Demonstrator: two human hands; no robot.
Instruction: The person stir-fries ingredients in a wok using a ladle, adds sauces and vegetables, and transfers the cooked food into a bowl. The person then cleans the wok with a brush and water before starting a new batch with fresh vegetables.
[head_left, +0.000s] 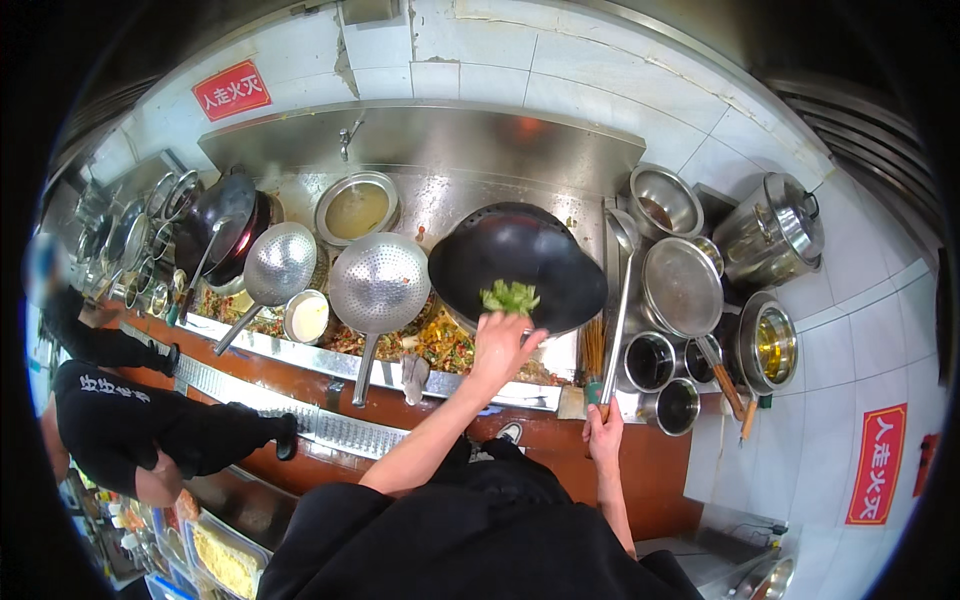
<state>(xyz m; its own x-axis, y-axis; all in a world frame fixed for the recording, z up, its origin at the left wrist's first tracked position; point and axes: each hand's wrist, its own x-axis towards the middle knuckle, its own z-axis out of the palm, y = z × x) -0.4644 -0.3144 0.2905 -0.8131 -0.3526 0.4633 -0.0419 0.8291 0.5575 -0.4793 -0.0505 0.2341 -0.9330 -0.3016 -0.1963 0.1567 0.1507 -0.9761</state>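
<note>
A black wok (525, 255) sits on the stove in front of me. Chopped green vegetables (510, 298) show against its near inner side. My left hand (504, 346) is over the wok's near rim, its fingertips right below the greens and its thumb spread out to the right. Whether the fingertips touch the greens cannot be told. My right hand (604, 429) is closed around the wooden end of a long steel ladle (619, 319). The ladle's bowl points away from me, beside a steel bowl (666, 202) with some dark sauce.
Left of the wok are perforated strainers (380, 281), a pot of cloudy liquid (356, 210) and a cup of white contents (307, 318). Food scraps cover the stovetop's front. At right stand a fine-mesh strainer (682, 289), dark sauce pots (649, 361) and oil (774, 341). A co-worker (112, 420) stands left.
</note>
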